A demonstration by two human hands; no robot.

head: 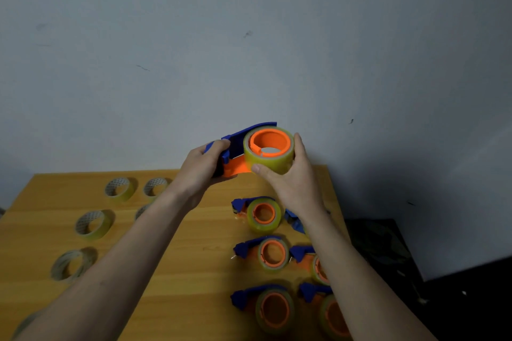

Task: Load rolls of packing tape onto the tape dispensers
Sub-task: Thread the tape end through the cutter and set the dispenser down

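I hold a blue and orange tape dispenser (235, 147) up in front of the wall, above the far edge of the table. My left hand (205, 166) grips its blue handle end. A yellowish clear tape roll (273, 162) sits around the dispenser's orange hub, and my right hand (291, 174) wraps around that roll, thumb in front and fingers behind.
On the wooden table (180, 271), several loose tape rolls (92, 224) lie at the left. Several dispensers with rolls on them (263, 214) lie in two columns at the right, partly under my right forearm. A dark surface (388, 243) lies past the table's right edge.
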